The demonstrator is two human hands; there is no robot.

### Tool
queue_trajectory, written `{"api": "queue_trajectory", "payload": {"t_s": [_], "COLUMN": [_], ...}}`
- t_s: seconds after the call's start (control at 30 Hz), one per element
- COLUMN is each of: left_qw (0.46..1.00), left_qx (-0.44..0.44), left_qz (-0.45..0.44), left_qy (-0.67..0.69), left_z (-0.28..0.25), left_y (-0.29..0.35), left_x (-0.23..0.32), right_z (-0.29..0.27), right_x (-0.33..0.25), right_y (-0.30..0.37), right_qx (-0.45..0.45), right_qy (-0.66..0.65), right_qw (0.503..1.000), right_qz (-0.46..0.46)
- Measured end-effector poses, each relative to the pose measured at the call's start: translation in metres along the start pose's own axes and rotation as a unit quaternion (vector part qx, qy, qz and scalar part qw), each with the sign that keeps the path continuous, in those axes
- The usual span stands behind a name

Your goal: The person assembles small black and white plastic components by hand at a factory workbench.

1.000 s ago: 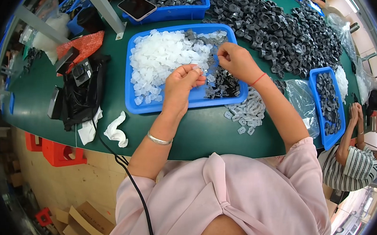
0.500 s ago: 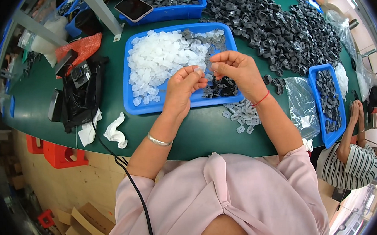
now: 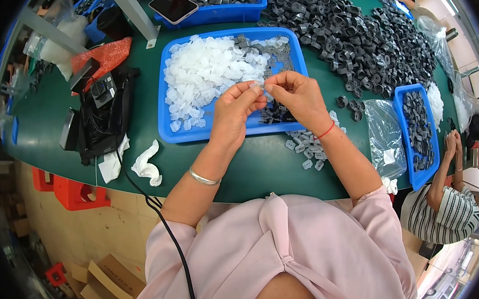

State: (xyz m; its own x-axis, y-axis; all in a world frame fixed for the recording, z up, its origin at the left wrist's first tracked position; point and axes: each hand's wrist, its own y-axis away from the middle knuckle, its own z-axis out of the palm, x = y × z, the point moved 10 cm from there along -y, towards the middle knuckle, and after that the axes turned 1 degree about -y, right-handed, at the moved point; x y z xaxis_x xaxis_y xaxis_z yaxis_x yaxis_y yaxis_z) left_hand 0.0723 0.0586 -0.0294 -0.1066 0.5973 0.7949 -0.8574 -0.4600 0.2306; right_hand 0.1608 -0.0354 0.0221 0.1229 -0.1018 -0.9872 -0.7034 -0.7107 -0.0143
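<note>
Over tray point(image 3: 193, 137), left hand point(image 3: 234, 109) is pinching pale piece point(image 3: 256, 87); right hand point(image 3: 300, 97) is hovering just beside, its grip unclear.

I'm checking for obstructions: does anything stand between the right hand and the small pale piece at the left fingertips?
Nothing visible does: the right hand is close beside the small pale piece in the left hand, over the blue tray; actual contact is too small to tell.

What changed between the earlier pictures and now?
The right hand moved left and toward the body, up to the left hand. Whether it took hold of anything is too small to tell. The left hand, the blue tray and the phone stayed roughly in place.
</note>
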Motion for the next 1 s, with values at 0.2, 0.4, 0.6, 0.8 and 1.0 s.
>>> {"api": "queue_trajectory", "payload": {"t_s": [0.2,0.4,0.6,0.8,1.0], "left_qw": [0.995,0.989,0.983,0.983,0.98], "left_qx": [0.022,0.015,0.003,-0.028,-0.03], "left_qz": [0.07,0.108,0.126,0.121,0.127], "left_qy": [-0.073,-0.102,-0.132,-0.137,-0.148], "left_z": [0.001,0.007,0.01,0.017,0.016], "left_y": [0.005,0.007,0.009,0.009,0.008], "left_x": [0.013,0.021,0.025,0.022,0.021], "right_z": [0.0,-0.002,-0.003,-0.006,-0.004], "right_x": [-0.005,-0.005,-0.008,-0.005,-0.009], "right_y": [0.003,0.003,0.004,0.003,0.004], "right_qx": [-0.001,0.005,0.023,0.036,0.037], "right_qy": [0.008,0.006,0.009,0.004,0.037], "right_qw": [1.0,1.0,1.0,0.999,0.998], "right_qz": [0.016,0.009,-0.011,-0.011,-0.043]}}
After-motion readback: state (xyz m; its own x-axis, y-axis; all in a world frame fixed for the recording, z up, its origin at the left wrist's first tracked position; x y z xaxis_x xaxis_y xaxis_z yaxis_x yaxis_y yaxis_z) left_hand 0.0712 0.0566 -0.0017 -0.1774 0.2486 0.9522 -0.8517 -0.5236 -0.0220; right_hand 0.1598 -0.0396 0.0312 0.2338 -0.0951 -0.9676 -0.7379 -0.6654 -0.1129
